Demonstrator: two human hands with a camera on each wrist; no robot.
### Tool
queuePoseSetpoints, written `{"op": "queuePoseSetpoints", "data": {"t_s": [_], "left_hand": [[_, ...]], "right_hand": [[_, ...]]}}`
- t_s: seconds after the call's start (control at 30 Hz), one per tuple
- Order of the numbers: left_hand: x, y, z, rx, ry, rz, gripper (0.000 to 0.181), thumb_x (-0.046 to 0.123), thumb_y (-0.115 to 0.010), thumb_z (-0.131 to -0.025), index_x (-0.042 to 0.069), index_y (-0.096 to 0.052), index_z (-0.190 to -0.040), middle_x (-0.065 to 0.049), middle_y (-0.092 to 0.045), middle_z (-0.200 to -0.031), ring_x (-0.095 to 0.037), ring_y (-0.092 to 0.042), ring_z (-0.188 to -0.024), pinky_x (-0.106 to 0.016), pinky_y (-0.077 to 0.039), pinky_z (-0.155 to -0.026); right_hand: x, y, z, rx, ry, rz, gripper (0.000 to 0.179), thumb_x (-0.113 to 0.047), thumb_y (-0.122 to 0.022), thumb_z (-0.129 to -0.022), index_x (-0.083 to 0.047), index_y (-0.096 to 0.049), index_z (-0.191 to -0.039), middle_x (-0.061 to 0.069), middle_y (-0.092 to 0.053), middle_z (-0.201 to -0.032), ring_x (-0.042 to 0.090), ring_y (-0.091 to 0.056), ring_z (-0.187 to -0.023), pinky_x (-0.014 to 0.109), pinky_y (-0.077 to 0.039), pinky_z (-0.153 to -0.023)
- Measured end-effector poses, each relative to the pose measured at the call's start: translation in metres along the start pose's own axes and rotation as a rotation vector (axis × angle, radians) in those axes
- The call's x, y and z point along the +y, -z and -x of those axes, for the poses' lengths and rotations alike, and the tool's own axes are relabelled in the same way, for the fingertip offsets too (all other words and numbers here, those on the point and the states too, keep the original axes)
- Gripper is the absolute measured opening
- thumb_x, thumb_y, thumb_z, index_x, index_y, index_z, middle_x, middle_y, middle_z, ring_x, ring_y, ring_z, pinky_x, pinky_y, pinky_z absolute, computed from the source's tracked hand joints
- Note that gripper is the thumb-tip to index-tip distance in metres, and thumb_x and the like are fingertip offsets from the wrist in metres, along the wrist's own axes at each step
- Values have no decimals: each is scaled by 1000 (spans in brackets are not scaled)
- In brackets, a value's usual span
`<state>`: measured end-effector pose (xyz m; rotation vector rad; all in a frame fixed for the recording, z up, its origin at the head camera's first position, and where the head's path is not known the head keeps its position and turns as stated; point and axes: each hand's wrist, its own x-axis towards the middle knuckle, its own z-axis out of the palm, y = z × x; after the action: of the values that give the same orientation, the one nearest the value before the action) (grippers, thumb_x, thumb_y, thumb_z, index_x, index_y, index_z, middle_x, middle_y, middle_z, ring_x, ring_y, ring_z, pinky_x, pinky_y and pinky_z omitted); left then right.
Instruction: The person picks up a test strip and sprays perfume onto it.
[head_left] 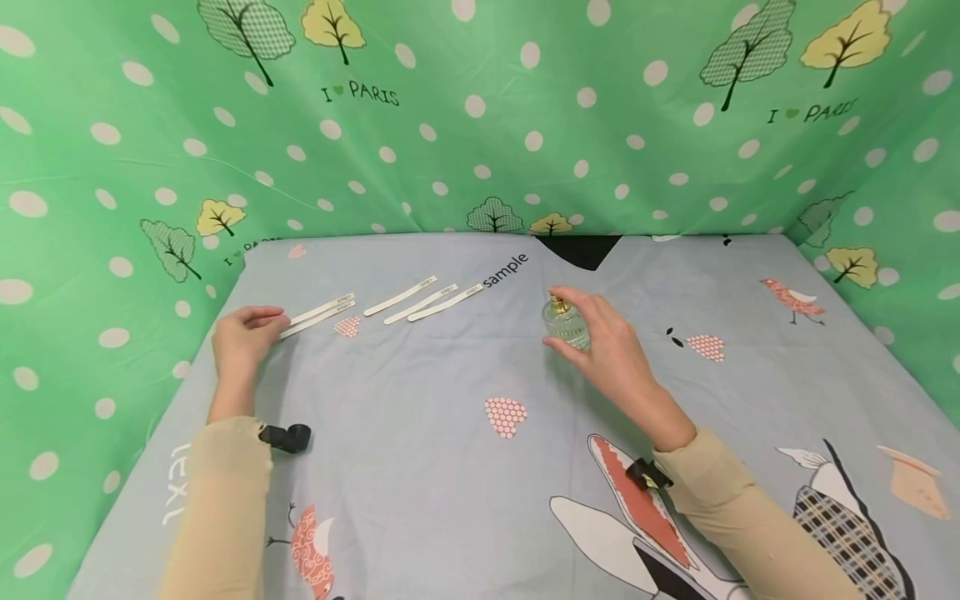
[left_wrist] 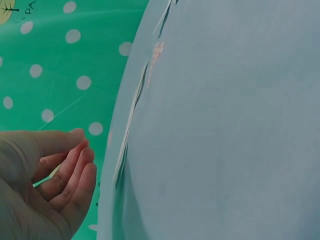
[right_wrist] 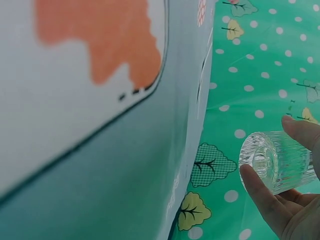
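My right hand (head_left: 611, 337) holds a clear glass perfume bottle (head_left: 572, 329) with a gold neck above the cloth. One finger lies at its top and the thumb at its base; the ribbed glass bottom of the bottle (right_wrist: 260, 160) shows in the right wrist view. At the left, my left hand (head_left: 247, 333) hovers by the near ends of two white paper strips (head_left: 322, 310) with small print. Its fingers (left_wrist: 75, 175) are loosely curled, the thumb close to the index fingertip, and nothing shows between them. Three more paper strips (head_left: 423, 304) lie slanted nearby.
A grey-blue printed cloth (head_left: 420, 433) covers the table. Green dotted fabric (head_left: 450, 167) hangs behind and at both sides. Black wrist cameras (head_left: 288, 437) are strapped to both sleeves.
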<state>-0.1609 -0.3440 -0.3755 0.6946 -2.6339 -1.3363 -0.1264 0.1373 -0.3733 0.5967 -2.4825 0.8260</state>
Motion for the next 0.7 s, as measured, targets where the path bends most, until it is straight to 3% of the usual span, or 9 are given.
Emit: {"op": "queuePoseSetpoints", "data": {"t_s": [0.23, 0.7], "left_hand": [[3, -9, 4, 13, -21, 74, 41, 21, -71, -92, 2, -63, -127, 34, -58, -68, 13, -60, -67, -4, -49, -63], [24, -30, 23, 1, -164, 123, 38, 20, -72, -91, -1, -65, -122, 33, -58, -73, 15, -59, -72, -4, -48, -67]], "right_hand": [[0, 0, 0, -4, -12, -7, 70, -23, -85, -80, -24, -50, -140, 13, -64, -112, 31, -66, -95, 47, -57, -70], [3, 0, 1, -7, -30, -4, 70, -23, -84, -81, -24, -48, -140, 14, -64, -109, 31, -65, -93, 47, -57, -69]]}}
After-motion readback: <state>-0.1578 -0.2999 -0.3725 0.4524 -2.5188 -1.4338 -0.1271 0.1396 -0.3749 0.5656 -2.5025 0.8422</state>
